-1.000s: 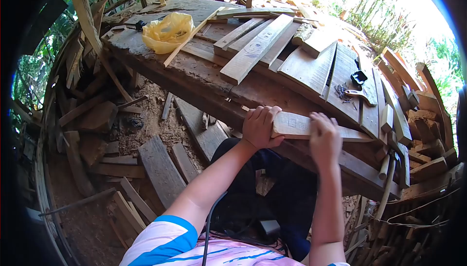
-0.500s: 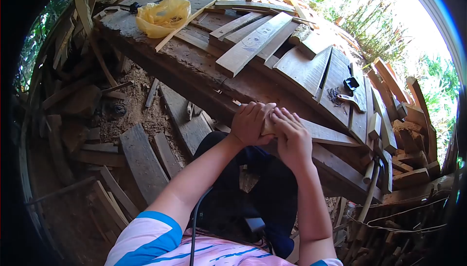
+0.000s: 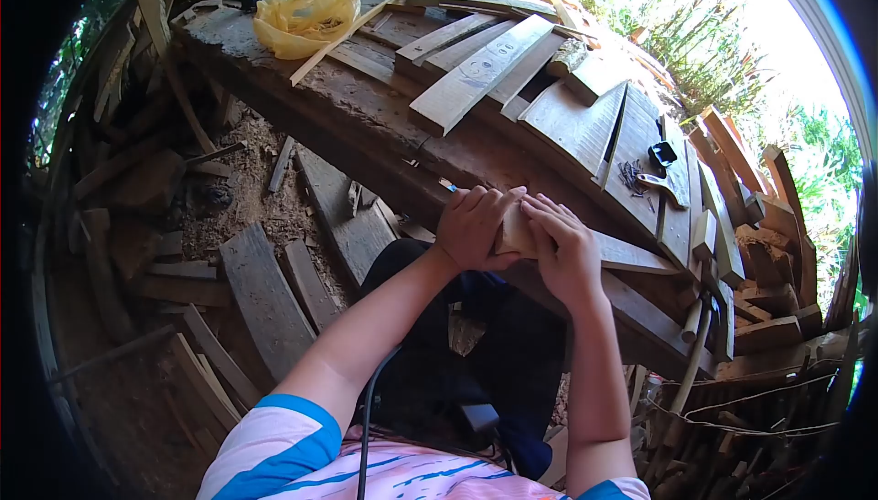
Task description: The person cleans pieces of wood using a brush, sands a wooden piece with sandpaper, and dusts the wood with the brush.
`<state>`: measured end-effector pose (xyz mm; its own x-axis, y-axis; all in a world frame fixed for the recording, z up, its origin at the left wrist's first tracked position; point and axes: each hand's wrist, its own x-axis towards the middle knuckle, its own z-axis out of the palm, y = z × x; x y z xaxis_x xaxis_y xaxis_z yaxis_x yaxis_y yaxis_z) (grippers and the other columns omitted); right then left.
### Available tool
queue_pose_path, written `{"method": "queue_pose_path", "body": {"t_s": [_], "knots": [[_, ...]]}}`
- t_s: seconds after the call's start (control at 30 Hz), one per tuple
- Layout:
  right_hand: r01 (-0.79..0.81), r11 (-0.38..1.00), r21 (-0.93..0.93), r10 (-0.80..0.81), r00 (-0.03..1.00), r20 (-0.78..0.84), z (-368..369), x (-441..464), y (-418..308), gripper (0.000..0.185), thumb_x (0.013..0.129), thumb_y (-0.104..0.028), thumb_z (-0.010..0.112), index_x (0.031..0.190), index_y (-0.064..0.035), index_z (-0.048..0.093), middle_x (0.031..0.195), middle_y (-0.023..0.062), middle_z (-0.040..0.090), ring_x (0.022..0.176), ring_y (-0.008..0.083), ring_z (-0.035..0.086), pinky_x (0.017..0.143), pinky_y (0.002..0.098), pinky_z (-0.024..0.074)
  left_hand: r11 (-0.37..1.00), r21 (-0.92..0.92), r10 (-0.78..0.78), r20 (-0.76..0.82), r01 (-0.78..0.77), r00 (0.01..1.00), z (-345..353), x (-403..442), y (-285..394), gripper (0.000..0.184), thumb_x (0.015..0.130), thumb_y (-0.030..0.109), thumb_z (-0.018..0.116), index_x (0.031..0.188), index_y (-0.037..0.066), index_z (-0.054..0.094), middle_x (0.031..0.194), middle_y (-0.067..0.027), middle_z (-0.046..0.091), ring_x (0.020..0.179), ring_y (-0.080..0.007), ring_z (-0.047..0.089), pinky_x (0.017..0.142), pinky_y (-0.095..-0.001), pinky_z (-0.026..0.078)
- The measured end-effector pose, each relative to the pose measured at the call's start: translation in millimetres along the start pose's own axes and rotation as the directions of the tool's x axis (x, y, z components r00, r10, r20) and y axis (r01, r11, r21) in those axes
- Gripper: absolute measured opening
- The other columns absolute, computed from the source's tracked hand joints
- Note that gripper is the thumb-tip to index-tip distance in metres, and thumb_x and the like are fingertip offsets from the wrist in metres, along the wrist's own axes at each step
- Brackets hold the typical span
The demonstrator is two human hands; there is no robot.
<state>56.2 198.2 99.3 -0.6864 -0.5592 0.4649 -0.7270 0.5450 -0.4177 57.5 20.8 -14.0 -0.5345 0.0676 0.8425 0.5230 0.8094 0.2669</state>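
Observation:
Both hands are together in front of my lap, at the near edge of the heavy wooden bench [image 3: 384,148]. My left hand [image 3: 471,230] wraps its fingers round a small pale piece of wood [image 3: 517,236]. From the other side my right hand [image 3: 565,248] grips the same piece, fingers bent over its top. Most of the wood is hidden by the fingers, so its full shape cannot be made out. Just beyond the left knuckles shows a small bluish-white tip [image 3: 447,185], too small to name.
A yellow plastic bag [image 3: 306,22] sits on the bench at the upper left. Several planks [image 3: 480,75] lie across the bench, one with drawn marks. A brush [image 3: 663,189] lies by a small black container [image 3: 660,154] and a heap of nails [image 3: 631,173]. Boards [image 3: 274,303] and sawdust cover the ground.
My right hand has shifted slightly right and turned, so more of the pale wood shows between the hands. The left hand stays almost in place.

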Motion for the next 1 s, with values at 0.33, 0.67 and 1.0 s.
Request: {"method": "queue_pose_path", "body": {"t_s": [0.33,0.67,1.0], "knots": [[0.035,0.998,-0.052,-0.032,0.999,0.044,14,15,-10,0.020,0.097,-0.011,0.062,0.108,-0.0060,0.077,0.113,0.0151,0.076,0.115,0.0338,0.069,0.102,0.0455,0.0529,1.000,-0.014,0.020,-0.017,-0.020,1.000,-2,-3,-2,0.102,0.090,0.082,0.040,0.153,0.003,0.047,0.100,-0.0081,0.065,0.088,-0.0252,0.059,0.082,-0.0406,0.039],[-0.173,0.982,-0.074,0.179,0.981,0.080,0,14,-5,0.020,0.094,-0.011,0.064,0.108,-0.0061,0.078,0.111,0.0130,0.077,0.111,0.0322,0.072,0.102,0.0447,0.0534,1.000,0.000,0.000,0.005,0.000,1.000,-2,-4,2,0.108,0.088,0.085,0.042,0.155,0.000,0.044,0.098,-0.0069,0.065,0.086,-0.0238,0.057,0.081,-0.0397,0.038],[0.038,0.994,-0.099,-0.031,0.997,0.069,-19,-14,2,0.023,0.097,-0.007,0.062,0.115,-0.0056,0.076,0.125,0.0116,0.074,0.127,0.0317,0.066,0.109,0.0464,0.0491,1.000,-0.015,0.027,-0.021,-0.028,0.999,-1,-4,-3,0.096,0.088,0.083,0.042,0.143,0.005,0.055,0.097,-0.0059,0.065,0.085,-0.0239,0.059,0.081,-0.0399,0.038]]}}
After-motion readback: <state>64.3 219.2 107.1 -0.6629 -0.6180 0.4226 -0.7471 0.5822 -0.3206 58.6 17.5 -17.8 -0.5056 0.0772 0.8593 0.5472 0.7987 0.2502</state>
